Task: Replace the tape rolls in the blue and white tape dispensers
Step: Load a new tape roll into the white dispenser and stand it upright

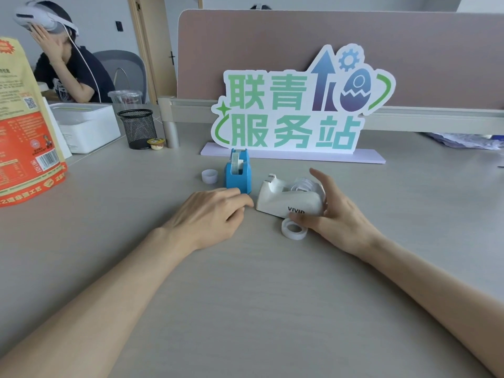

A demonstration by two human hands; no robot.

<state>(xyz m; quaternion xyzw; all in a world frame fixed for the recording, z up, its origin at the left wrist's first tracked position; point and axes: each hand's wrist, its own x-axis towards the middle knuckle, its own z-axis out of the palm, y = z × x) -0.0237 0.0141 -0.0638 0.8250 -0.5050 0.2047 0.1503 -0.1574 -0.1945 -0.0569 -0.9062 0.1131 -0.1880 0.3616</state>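
A blue tape dispenser [237, 173] stands on the grey desk with a roll of tape in it. To its right lies a white tape dispenser [286, 199], a clear roll seated in its back. My left hand [215, 214] rests palm down on the desk, fingertips touching the blue dispenser's near base. My right hand [336, 211] is spread around the white dispenser's rear end, thumb along its near side. A loose clear tape roll [294, 228] lies flat just in front of the white dispenser, by my right thumb. A small white empty core [209, 176] stands left of the blue dispenser.
A large cut-out sign [297, 105] on a flat base stands right behind the dispensers. A black mesh pen cup [138, 128], a white box [87, 126] and an orange snack bag [24, 126] are at the left. Another person with a headset sits at the far left.
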